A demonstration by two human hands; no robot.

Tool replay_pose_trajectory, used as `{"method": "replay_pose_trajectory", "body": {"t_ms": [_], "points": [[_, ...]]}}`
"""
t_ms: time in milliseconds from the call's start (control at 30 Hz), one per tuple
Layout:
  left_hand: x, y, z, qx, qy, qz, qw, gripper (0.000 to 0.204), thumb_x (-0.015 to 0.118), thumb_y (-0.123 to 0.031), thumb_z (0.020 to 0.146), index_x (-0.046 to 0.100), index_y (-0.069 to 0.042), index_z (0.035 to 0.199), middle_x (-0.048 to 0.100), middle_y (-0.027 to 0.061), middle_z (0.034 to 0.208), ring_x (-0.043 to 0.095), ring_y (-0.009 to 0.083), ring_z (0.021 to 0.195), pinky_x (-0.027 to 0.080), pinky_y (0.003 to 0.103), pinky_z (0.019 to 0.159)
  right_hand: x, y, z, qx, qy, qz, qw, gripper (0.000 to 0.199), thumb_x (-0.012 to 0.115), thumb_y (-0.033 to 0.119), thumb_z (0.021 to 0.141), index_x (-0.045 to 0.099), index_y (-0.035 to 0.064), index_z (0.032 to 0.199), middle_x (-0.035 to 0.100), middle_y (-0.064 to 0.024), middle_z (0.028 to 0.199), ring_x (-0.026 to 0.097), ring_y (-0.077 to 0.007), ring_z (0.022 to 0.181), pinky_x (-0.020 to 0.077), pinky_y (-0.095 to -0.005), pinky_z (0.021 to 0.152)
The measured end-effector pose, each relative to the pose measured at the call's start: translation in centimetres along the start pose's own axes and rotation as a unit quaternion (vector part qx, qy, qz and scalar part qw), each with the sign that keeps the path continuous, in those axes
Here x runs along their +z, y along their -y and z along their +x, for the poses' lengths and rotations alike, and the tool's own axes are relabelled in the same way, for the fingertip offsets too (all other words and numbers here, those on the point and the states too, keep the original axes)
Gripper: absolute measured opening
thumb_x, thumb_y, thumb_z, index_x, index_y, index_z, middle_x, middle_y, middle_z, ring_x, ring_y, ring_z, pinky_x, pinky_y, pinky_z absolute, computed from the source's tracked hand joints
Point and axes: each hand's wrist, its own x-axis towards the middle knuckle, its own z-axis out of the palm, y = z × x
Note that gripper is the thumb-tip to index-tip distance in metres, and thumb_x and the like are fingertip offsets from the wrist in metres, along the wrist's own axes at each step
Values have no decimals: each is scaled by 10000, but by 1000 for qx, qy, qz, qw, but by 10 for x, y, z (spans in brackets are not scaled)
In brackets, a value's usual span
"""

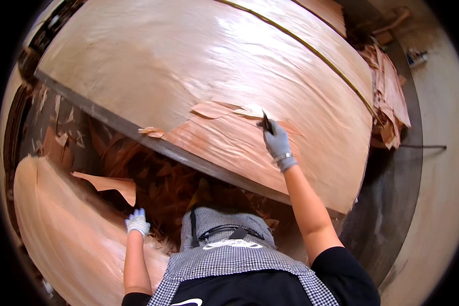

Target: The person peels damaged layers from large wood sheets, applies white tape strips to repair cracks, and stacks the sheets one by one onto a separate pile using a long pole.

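Note:
My right hand, in a grey glove, grips a dark knife-like tool whose pointed end rises above the fingers. It is over a large sheet of pale wood veneer lying on a flat stack. Beside the tool, a loose torn strip of veneer rests on the sheet, where a redder layer shows. My left hand, in a white striped glove, is low on the left with its fingers stretched out. Just beyond its fingertips is a curved veneer scrap; whether they touch is unclear.
A second veneer stack stands at the lower left. Reddish scraps fill the gap between the stacks. A long thin strip crosses the far part of the sheet. Crumpled veneer hangs at the right, near a dark rod.

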Motion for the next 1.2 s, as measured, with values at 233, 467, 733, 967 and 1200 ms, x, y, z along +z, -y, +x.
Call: {"method": "replay_pose_trajectory", "body": {"t_ms": [233,467,733,967,1200], "points": [[-43,-157,-17,385,-84,1,919,361,475,-330,859,632,-84,1072,627,171,1075,590,343,992,467,442,859,-76,-107,-223,37,48,-108,992,311,525,11,779,592,27,1082,655,-168,929,649,-264,865,497,-328,778],[-65,-349,-118,622,-172,-13,764,338,513,-249,855,601,-39,1106,619,192,1050,579,351,987,451,422,888,-155,-162,-383,260,-4,-9,966,156,552,76,857,624,52,992,612,-23,717,508,-71,564,418,-250,515],[75,-590,-250,759,-131,168,615,329,599,-226,797,608,-82,1092,625,106,993,582,281,959,435,390,863,-288,-302,-555,388,-162,161,893,188,506,-6,863,581,-5,1035,654,-68,846,599,-110,725,481,-225,629],[182,-751,-333,844,-35,207,494,340,596,-261,792,611,-80,1079,630,113,1001,584,290,967,447,406,859,-415,-347,-627,429,-338,146,825,209,549,57,881,577,14,1084,648,-85,728,601,-122,613,488,-259,545],[166,-927,-341,786,-121,298,527,356,579,-285,803,624,-80,1091,653,135,978,618,301,930,480,401,817,-496,-415,-610,413,-337,253,807,170,582,136,887,628,31,1013,655,-47,757,530,-77,468,386,-209,400]]}}
